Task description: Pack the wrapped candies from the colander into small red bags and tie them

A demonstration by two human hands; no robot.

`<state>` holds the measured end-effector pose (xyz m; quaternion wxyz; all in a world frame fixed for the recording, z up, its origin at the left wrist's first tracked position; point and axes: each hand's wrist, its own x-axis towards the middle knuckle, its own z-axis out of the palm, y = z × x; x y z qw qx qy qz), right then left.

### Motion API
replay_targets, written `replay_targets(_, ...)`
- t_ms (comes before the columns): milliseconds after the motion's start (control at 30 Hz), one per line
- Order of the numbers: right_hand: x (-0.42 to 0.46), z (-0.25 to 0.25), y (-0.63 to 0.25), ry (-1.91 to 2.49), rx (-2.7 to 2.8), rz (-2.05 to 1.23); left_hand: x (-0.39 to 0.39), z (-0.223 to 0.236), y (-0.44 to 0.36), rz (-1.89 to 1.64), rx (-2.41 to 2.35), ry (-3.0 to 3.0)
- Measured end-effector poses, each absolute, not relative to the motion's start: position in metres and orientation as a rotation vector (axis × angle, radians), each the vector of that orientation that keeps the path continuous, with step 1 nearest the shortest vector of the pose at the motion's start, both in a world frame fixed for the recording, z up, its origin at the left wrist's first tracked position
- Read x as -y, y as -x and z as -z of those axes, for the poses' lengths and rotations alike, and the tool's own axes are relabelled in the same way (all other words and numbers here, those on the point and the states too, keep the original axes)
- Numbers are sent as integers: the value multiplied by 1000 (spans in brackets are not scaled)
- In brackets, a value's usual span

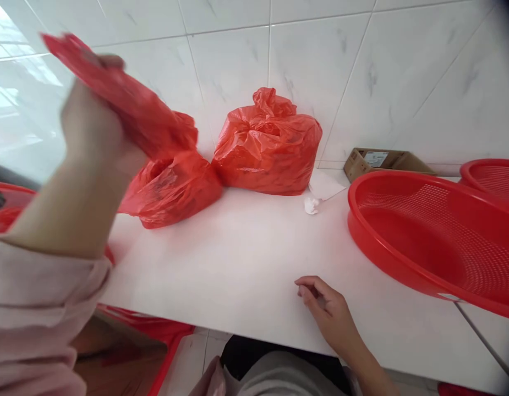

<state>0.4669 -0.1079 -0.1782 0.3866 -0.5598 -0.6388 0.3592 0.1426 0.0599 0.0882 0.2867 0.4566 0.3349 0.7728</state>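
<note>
My left hand (95,118), raised at the upper left and blurred, is closed around a red plastic bag (126,99). The bag's lower end hangs over a filled red bag (178,190) on the white table (221,258); whether the two are joined, I cannot tell. To its right stands another full red bag (268,146), its top knotted, against the wall. Low over the table's front part, my right hand (326,308) has loosely bent fingers. A gap shows between its thumb and palm, and I see nothing held there.
A large red perforated basket (361,220) tilts at the right, with a second basket (481,165) behind it. Near the tiled wall lie a cardboard box (355,165) and a crumpled white scrap (311,205). Below the table's front edge, at left, is a red-rimmed container (165,363).
</note>
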Motion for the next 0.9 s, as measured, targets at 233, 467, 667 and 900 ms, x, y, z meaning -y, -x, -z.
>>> replay_targets(233,107,101,-468,1125,1497,-335,1,18,-266,-1464,-689,-1093)
replay_targets(467,90,115,-455,1298,1796,-248,14,70,-297,-1206,-729,-784)
replay_targets(667,81,143,-494,1588,1759,-310,-1,81,-254,-1458,-914,-867)
replay_targets(900,83,131,-520,1570,1564,-249,-1,99,-210,-1573,-1090,-861)
